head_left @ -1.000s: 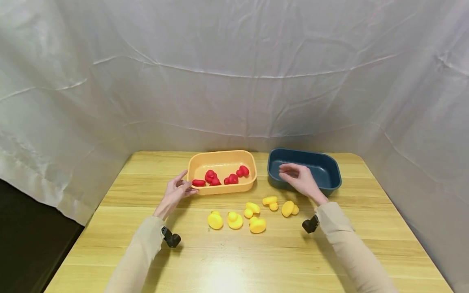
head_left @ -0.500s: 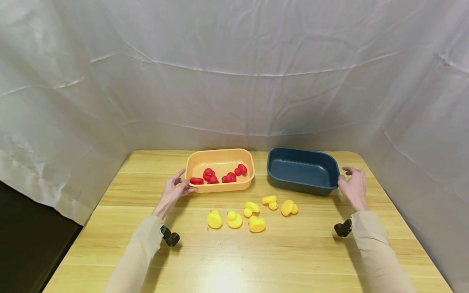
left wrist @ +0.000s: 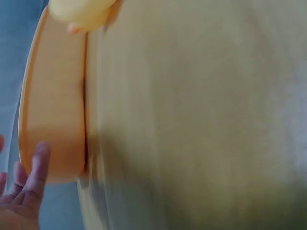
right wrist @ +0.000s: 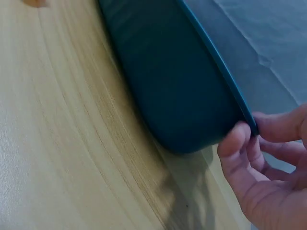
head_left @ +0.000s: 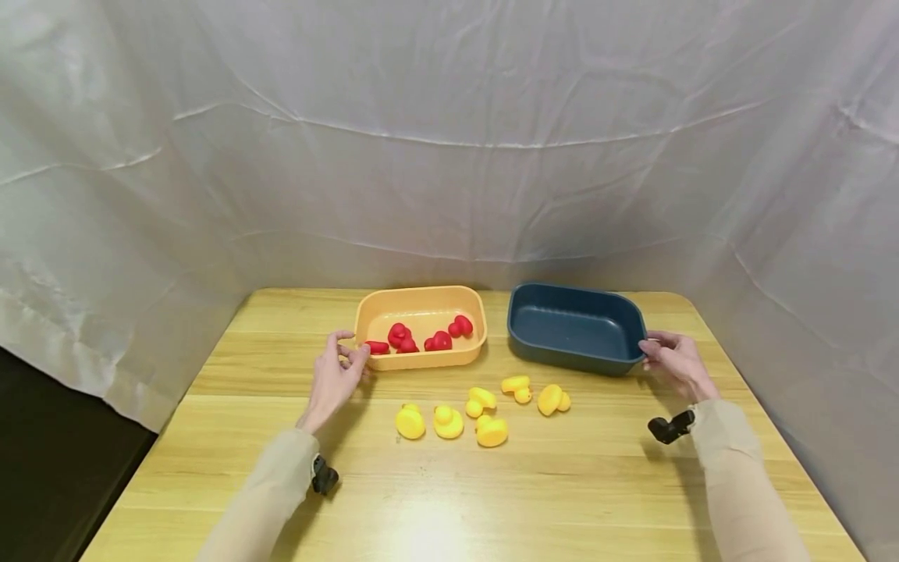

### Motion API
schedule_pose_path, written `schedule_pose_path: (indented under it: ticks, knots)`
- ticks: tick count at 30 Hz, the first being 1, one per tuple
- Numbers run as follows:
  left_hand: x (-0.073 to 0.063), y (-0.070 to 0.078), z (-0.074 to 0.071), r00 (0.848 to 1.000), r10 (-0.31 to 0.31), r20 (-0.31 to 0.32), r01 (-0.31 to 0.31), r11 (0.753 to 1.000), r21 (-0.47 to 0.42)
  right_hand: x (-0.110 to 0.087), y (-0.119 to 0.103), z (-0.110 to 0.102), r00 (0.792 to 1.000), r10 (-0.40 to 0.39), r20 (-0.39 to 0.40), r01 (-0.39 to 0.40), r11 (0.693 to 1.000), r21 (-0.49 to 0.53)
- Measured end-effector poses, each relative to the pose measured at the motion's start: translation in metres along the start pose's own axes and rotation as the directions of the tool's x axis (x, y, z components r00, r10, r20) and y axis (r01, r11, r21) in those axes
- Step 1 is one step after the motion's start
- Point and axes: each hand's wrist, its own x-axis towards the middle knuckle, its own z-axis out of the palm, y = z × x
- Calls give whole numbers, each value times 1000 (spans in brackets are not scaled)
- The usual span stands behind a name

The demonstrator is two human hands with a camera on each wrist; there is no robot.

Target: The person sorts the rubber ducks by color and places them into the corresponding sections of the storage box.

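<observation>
At the right end of a dark blue plastic bin [head_left: 555,355], my right hand [head_left: 677,363] pinches the rim between thumb and fingers, plain in the right wrist view on the bin's corner [right wrist: 192,120]. My left hand [head_left: 337,382] is at the left front corner of an orange plastic bin [head_left: 428,361]. Its fingers are relaxed and spread, the thumb against the outer wall [left wrist: 57,96] in the left wrist view. Several red rubber ducks [head_left: 440,341] lie inside the orange bin. Nothing lies in the blue bin.
Several yellow rubber ducks [head_left: 448,422] lie on the wooden table [head_left: 548,499] in front of the bins, some tipped over. A pale cloth curtain [head_left: 449,195] stands behind and at both sides. Both bins sit near the table's back edge.
My right hand has gone from over the blue bin to its right end and now grips the rim; that bin shifted slightly left. My left hand has turned a little at the orange bin's corner.
</observation>
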Motion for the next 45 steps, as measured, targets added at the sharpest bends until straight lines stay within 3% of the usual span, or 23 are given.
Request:
schedule_pose_path:
  ticks: [2, 5, 8, 11, 14, 17, 20, 22, 25, 29, 34, 38, 45]
  knots:
    - [-4, 3, 2, 999, 42, 19, -42, 999, 28, -1, 1, -1, 999, 21, 30, -23, 997, 67]
    - [-8, 7, 4, 989, 86, 119, -90, 995, 33, -1, 1, -2, 997, 47, 61, -53, 993, 107]
    - [-11, 11, 6, 956, 127, 266, -139, 990, 26, 0, 1, -1, 994, 61, 88, -71, 991, 114]
    - [-13, 14, 7, 891, 166, 423, -187, 982, 8, 1, 1, 1, 992, 68, 108, -81, 989, 121]
    - [-14, 16, 8, 804, 180, 567, -213, 977, -7, 1, 1, 2, 990, 76, 117, -92, 986, 137]
    - [-15, 16, 9, 726, 165, 668, -201, 979, -23, 1, 2, 3, 990, 82, 116, -100, 983, 157]
    - [-14, 15, 11, 667, 155, 729, -189, 981, -36, 1, 3, 4, 990, 87, 112, -106, 979, 176]
    - [-14, 15, 12, 641, 156, 752, -187, 981, -44, 0, 4, 4, 990, 92, 105, -112, 974, 195]
    - [-12, 16, 14, 620, 172, 766, -200, 978, -58, 0, 5, 3, 989, 101, 106, -123, 965, 230]
    - [-11, 16, 15, 602, 197, 774, -205, 975, -88, -1, 6, 3, 988, 112, 110, -139, 947, 289]
    - [-11, 17, 15, 582, 187, 791, -170, 980, -106, -1, 9, 2, 986, 119, 118, -153, 926, 346]
    - [-11, 18, 15, 576, 168, 800, -144, 984, -103, -2, 10, 1, 984, 126, 124, -163, 917, 365]
    - [-10, 16, 17, 579, 164, 799, -147, 984, -96, -2, 10, 0, 981, 145, 128, -184, 905, 384]
